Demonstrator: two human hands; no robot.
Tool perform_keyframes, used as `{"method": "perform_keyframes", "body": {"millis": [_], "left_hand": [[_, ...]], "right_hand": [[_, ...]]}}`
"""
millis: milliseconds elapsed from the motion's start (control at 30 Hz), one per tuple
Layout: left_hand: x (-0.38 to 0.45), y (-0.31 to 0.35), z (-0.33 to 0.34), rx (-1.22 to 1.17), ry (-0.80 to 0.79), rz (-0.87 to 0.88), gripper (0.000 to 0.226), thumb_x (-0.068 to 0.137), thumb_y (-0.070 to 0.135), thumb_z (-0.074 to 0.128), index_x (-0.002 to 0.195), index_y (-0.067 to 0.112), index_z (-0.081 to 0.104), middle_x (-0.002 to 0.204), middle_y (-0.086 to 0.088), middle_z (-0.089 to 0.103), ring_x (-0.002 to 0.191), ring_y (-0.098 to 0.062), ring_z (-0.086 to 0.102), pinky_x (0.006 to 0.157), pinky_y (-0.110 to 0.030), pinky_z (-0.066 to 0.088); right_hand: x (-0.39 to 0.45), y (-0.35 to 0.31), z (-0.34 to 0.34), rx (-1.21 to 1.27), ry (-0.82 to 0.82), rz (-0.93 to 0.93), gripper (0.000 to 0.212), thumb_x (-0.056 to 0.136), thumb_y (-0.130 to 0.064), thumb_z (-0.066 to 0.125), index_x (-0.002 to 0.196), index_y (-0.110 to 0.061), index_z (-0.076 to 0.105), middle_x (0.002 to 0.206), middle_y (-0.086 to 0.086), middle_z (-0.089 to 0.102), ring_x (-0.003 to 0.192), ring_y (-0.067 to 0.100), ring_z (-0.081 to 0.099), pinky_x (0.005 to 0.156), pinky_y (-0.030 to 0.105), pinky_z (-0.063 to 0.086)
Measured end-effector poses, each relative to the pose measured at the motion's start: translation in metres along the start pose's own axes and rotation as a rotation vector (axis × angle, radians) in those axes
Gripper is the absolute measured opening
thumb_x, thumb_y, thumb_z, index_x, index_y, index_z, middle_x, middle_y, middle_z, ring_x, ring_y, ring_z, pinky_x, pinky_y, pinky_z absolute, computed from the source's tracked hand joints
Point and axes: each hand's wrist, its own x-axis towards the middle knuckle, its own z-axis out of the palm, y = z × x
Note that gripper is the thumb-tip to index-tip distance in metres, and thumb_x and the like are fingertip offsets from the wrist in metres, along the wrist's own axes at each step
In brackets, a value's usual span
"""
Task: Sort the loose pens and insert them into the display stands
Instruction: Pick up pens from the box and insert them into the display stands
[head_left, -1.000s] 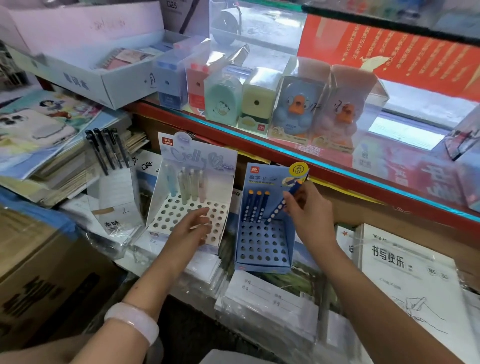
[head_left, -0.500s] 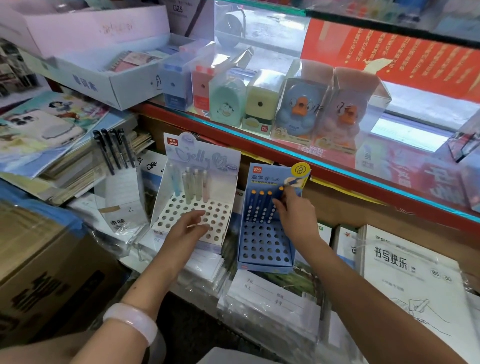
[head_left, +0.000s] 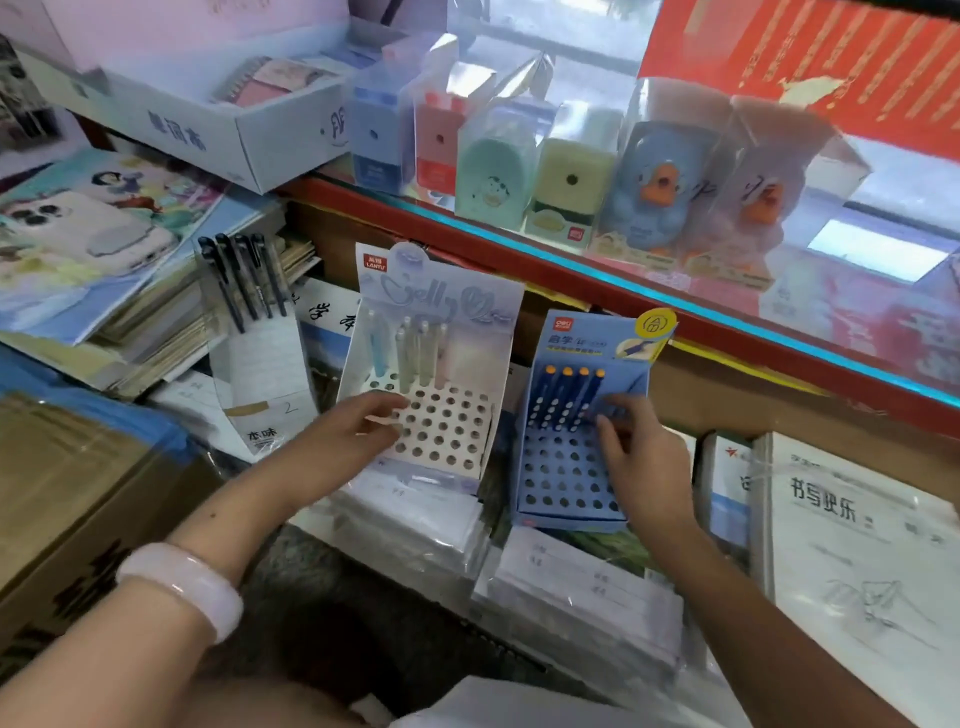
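Pens (head_left: 569, 397), 4 of them, stand in the blue stand's (head_left: 563, 480) back row; right hand (head_left: 641, 460) at 3 o'clock, fingers spread, empty. Left hand (head_left: 358, 428) rests flat on the white stand (head_left: 441, 431), likely steadying it.

A blue stand (head_left: 566, 467) dotted with dark holes is seen, holding navy pens (head_left: 563, 400) with orange tips and white dots. A white stand (head_left: 447, 431) is filled with pastel pens (head_left: 410, 353). A pale pink bracelet (head_left: 184, 584) is worn.
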Motion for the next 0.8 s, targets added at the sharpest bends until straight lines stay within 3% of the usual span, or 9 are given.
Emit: {"method": "perform_keyframes", "body": {"millis": [133, 233, 333, 400, 500, 600, 633, 733, 800], "left_hand": [[0.006, -0.021, -0.033, 0.136, -0.201, -0.035, 0.027, 0.095, 0.021, 0.048, 0.101, 0.047, 0.048, 0.120, 0.006, 0.053, 0.113, -0.010, 0.051, 0.096, -0.028, 0.040], [0.009, -0.032, -0.034, 0.166, -0.283, -0.084, 0.021, 0.091, 0.034, 0.054, 0.107, 0.046, 0.050, 0.122, 0.009, 0.053, 0.117, -0.011, 0.049, 0.099, -0.028, 0.039], [0.006, -0.045, -0.017, 0.107, -0.376, -0.122, 0.036, 0.075, 0.052, 0.062, 0.110, 0.048, 0.058, 0.126, 0.017, 0.051, 0.122, -0.007, 0.045, 0.106, -0.030, 0.034], [0.003, -0.056, 0.001, 0.089, -0.480, -0.171, 0.029, 0.081, 0.043, 0.062, 0.111, 0.045, 0.060, 0.124, 0.021, 0.050, 0.119, -0.003, 0.044, 0.101, -0.024, 0.036], [-0.002, -0.071, 0.027, 0.112, -0.643, -0.293, 0.025, 0.090, 0.031, 0.056, 0.114, 0.040, 0.056, 0.123, 0.017, 0.051, 0.112, -0.001, 0.047, 0.090, -0.017, 0.042], [-0.011, -0.085, 0.051, 0.275, -0.775, -0.321, 0.042, 0.089, 0.038, 0.056, 0.129, 0.031, 0.049, 0.133, 0.012, 0.049, 0.116, -0.003, 0.045, 0.097, -0.019, 0.035], [-0.015, -0.092, 0.059, 0.318, -0.792, -0.319, 0.050, 0.088, 0.040, 0.057, 0.135, 0.028, 0.043, 0.138, 0.011, 0.045, 0.117, -0.003, 0.043, 0.097, -0.017, 0.032], [-0.033, -0.120, 0.074, 0.371, -0.683, -0.283, 0.068, 0.085, 0.046, 0.060, 0.144, 0.027, 0.029, 0.147, 0.008, 0.032, 0.132, -0.010, 0.033, 0.102, -0.018, 0.026], [-0.047, -0.141, 0.077, 0.528, -0.531, -0.155, 0.079, 0.079, 0.059, 0.060, 0.145, 0.030, 0.026, 0.150, 0.004, 0.027, 0.136, -0.015, 0.028, 0.109, -0.024, 0.026]], "right_hand": [[-0.046, -0.002, 0.016, 0.132, 0.045, 0.049, 0.020, 0.096, -0.012, 0.048, 0.113, -0.008, 0.057, 0.071, 0.003, 0.065, 0.068, 0.022, 0.065, 0.061, 0.042, 0.054], [-0.057, -0.003, 0.037, 0.170, 0.041, 0.026, 0.021, 0.096, -0.015, 0.046, 0.109, -0.008, 0.059, 0.066, 0.005, 0.064, 0.060, 0.023, 0.063, 0.057, 0.046, 0.054], [-0.054, -0.008, 0.055, 0.252, 0.004, -0.024, 0.027, 0.093, -0.026, 0.042, 0.106, -0.010, 0.059, 0.067, 0.002, 0.064, 0.059, 0.017, 0.063, 0.055, 0.043, 0.054], [-0.054, -0.007, 0.064, 0.299, -0.050, -0.106, 0.026, 0.093, -0.026, 0.043, 0.106, -0.010, 0.060, 0.066, 0.000, 0.063, 0.057, 0.014, 0.062, 0.055, 0.042, 0.053], [-0.076, 0.000, 0.071, 0.307, -0.222, -0.270, 0.026, 0.093, -0.028, 0.042, 0.106, -0.015, 0.061, 0.066, 0.005, 0.065, 0.054, 0.017, 0.061, 0.053, 0.039, 0.053], [-0.118, 0.021, 0.080, 0.201, -0.463, -0.418, 0.020, 0.090, -0.028, 0.047, 0.105, -0.024, 0.059, 0.070, 0.000, 0.066, 0.055, 0.010, 0.058, 0.056, 0.019, 0.048], [-0.129, 0.030, 0.085, 0.151, -0.559, -0.427, 0.022, 0.089, -0.031, 0.046, 0.106, -0.025, 0.059, 0.072, 0.000, 0.066, 0.057, 0.010, 0.058, 0.057, 0.018, 0.046], [-0.152, 0.054, 0.104, 0.000, -0.785, -0.365, 0.044, 0.085, -0.046, 0.038, 0.116, -0.023, 0.060, 0.084, 0.001, 0.068, 0.070, 0.014, 0.062, 0.065, 0.026, 0.051], [-0.164, 0.062, 0.116, -0.069, -0.912, -0.242, 0.057, 0.086, -0.053, 0.038, 0.132, -0.023, 0.050, 0.111, 0.002, 0.065, 0.096, 0.018, 0.063, 0.081, 0.027, 0.048]]}}
